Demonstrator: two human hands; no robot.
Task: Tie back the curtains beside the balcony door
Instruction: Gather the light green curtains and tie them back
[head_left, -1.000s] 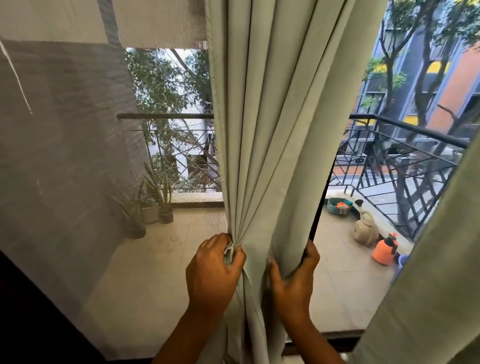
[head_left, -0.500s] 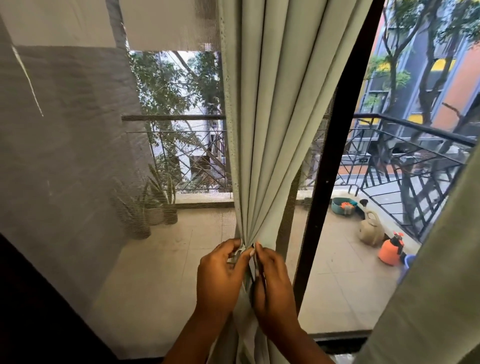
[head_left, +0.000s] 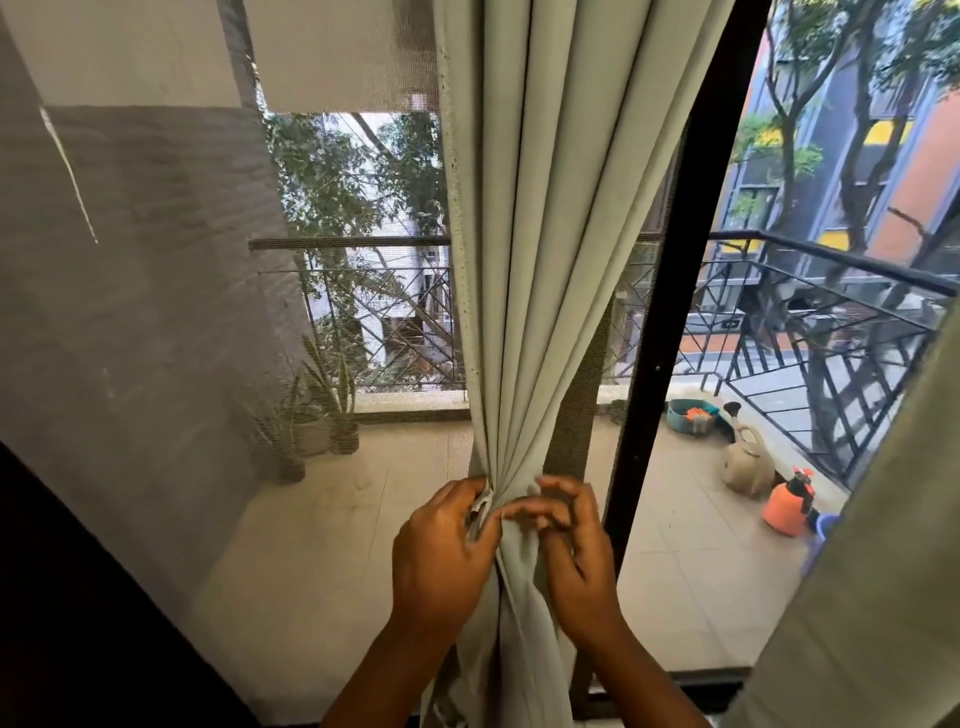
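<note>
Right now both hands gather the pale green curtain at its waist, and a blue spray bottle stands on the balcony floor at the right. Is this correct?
One detail is wrong: the spray bottle is orange, not blue, as the head view shows. Both hands, left hand and right hand, do gather the pale green curtain.

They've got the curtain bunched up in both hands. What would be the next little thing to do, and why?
Probably pass the tie round the bunch. The left hand pinches the gathered curtain with a pale strip at its fingers, seemingly the tie; the right hand sits against the folds, fingers loose, free to take it. No band circles the bunch yet.
</note>
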